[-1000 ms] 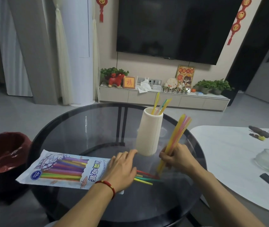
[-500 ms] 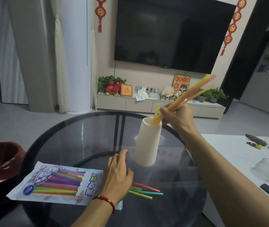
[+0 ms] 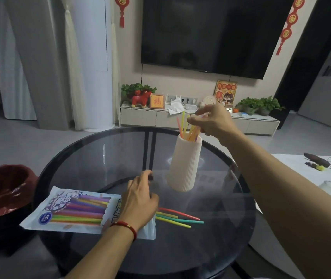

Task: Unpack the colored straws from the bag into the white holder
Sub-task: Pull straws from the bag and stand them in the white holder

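1. The white ribbed holder [image 3: 184, 164] stands upright on the round glass table [image 3: 231, 228]. Use it as the landmark for everything below.
2. Your right hand [image 3: 212, 121] hovers just above the holder's mouth, fingers loosely parted around the tops of the straws in the holder [image 3: 188, 129]. Whether it grips any of them cannot be told.
3. Those straws stand nearly upright, leaning slightly and fanned apart.
4. Your left hand [image 3: 140, 200] rests on the open end of the printed straw bag [image 3: 74, 210], which lies flat, nearer you than the holder and to its left. The fingers are curled; what they pinch, if anything, is hidden.
5. A few loose straws [image 3: 177, 217] (red, yellow, teal) lie flat on the glass in front of the holder, touching the bag's mouth.
6. The deciding relation: the loose straws run left to right, crosswise to the holder's upright axis. They lie just beside your left hand and well apart from your right, so the left is likely better placed to gather them and tip them upright.
7. More straws show through the bag's window, so the job looks partly done.
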A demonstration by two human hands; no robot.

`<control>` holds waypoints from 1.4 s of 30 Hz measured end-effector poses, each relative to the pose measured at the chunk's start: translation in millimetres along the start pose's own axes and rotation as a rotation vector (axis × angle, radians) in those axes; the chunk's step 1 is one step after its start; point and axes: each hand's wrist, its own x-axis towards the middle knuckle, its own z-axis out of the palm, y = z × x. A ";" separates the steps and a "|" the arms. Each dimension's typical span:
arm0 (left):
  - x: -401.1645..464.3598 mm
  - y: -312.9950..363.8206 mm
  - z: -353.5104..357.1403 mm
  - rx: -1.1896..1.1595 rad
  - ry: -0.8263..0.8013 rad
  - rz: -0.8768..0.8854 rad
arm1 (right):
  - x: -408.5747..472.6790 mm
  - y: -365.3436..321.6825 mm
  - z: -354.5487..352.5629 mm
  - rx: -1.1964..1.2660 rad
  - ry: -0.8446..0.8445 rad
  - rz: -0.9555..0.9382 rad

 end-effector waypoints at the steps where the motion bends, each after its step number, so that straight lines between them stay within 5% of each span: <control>1: 0.2 -1.0 -0.9 0.009 -0.018 -0.005 | -1.5 -0.3 -1.3 0.009 0.060 -0.032; 6: 2.7 -10.5 -16.4 0.342 -0.336 0.093 | -11.5 1.4 -2.7 -0.239 0.134 -0.254; 11: -7.4 -36.7 -27.1 0.678 -0.745 0.080 | -60.1 26.1 -3.5 -0.067 0.336 -0.442; 15: -2.5 -31.6 -28.3 0.708 -0.673 0.174 | -138.9 99.3 41.5 -0.181 -0.206 -0.288; 17: -1.7 -27.6 -27.3 0.714 -0.635 0.217 | -170.5 135.9 64.5 -0.308 -0.332 -0.191; 20: -4.1 -24.4 -25.9 0.648 -0.587 0.245 | -194.6 156.5 89.3 -0.308 -0.336 -0.105; 25: -11.8 -16.3 -22.9 0.572 -0.549 0.297 | -200.1 143.0 113.9 -0.415 -0.277 -0.283; 33: -12.2 -15.9 -20.4 0.522 -0.580 0.267 | -198.5 132.0 124.1 -0.226 -0.323 -0.371; 42: -8.3 -26.4 -26.4 0.711 -0.534 0.227 | -185.2 154.2 100.0 -0.177 -0.255 -0.300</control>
